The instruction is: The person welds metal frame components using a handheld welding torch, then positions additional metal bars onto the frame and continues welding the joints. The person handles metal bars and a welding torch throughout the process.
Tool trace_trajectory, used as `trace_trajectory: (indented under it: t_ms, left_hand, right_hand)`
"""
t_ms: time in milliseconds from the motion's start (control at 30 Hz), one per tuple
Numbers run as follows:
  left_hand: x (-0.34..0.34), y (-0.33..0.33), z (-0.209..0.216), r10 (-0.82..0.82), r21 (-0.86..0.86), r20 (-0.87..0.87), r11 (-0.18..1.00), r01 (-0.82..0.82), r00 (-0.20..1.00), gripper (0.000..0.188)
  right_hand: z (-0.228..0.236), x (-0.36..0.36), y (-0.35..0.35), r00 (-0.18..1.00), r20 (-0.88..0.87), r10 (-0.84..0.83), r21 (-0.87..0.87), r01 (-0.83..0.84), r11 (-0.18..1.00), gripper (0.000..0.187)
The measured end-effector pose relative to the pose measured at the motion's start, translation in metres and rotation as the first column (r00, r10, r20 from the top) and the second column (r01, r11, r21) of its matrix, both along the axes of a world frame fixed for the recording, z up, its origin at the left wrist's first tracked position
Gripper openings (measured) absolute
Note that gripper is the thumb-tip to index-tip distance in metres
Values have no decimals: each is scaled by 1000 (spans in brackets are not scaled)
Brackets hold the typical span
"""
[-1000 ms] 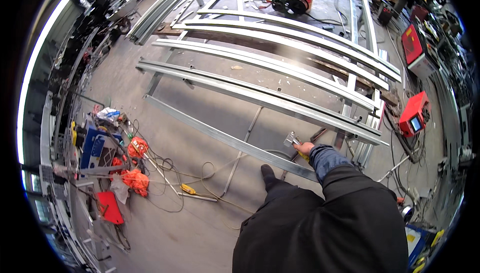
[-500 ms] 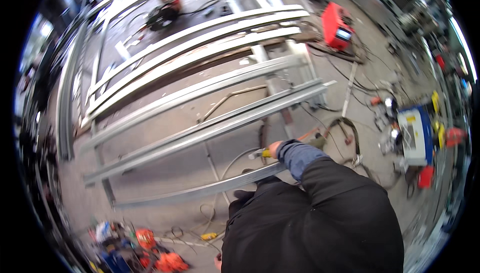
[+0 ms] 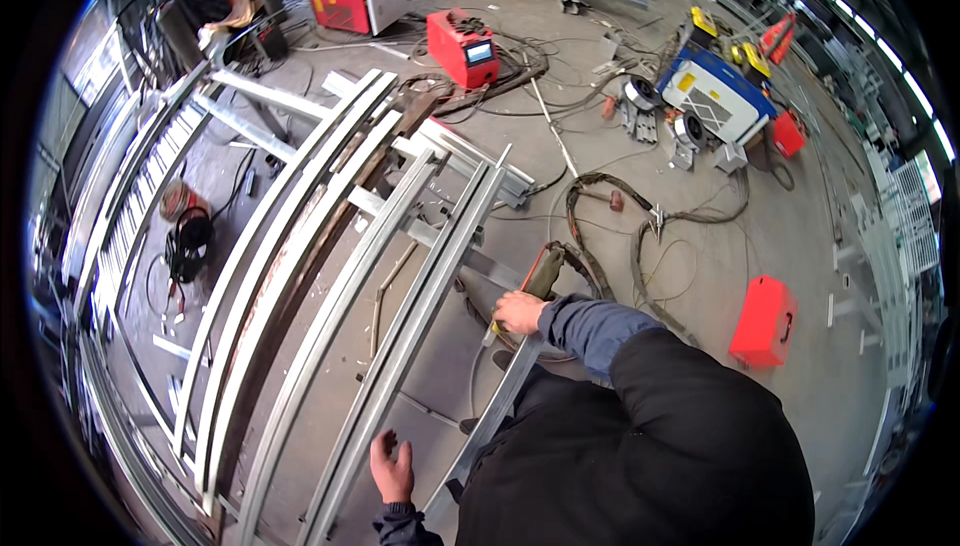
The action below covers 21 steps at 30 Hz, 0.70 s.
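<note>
My right hand (image 3: 518, 313) is closed around a yellow tool (image 3: 495, 328) with a pale end; the fingers cover most of it, so its exact kind does not show. A thin orange-red strip and an olive-green bundle (image 3: 545, 272) lie just beyond that hand. Below it runs the nearest galvanized steel bar (image 3: 497, 408), beside my legs. My left hand (image 3: 393, 468) is held out with fingers apart and nothing in it, next to the long grooved steel profile (image 3: 400, 356). Whether it touches the profile I cannot tell.
Several pale metal bars (image 3: 290, 181) lie parallel at left. Red machines (image 3: 463, 51) stand beyond, and a blue-and-white machine (image 3: 720, 96) with wire spools is at far right. A thick hose (image 3: 640, 231) coils on the floor near a red case (image 3: 764, 321).
My view has swung to the right, so the bars now run more steeply. My left hand has come up into view with its fingers spread. The yellow tool stays in my right hand.
</note>
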<state>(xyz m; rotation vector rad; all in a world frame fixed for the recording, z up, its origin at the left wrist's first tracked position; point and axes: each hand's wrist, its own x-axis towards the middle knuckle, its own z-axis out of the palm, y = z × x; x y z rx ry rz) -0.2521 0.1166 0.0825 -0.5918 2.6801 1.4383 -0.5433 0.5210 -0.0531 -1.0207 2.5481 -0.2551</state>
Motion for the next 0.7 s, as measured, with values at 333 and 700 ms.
trace_trajectory:
  t_ms: [333, 700]
  left_hand:
    - [-342, 152, -19, -460, -463, -18, 790, 401, 888, 108]
    - [-426, 199, -88, -312, -457, 266, 792, 404, 912, 114]
  right_hand:
    - [-111, -197, 54, -91, 913, -397, -184, 776, -603, 27]
    - [-107, -277, -9, 23, 678, 735, 365, 858, -363, 96]
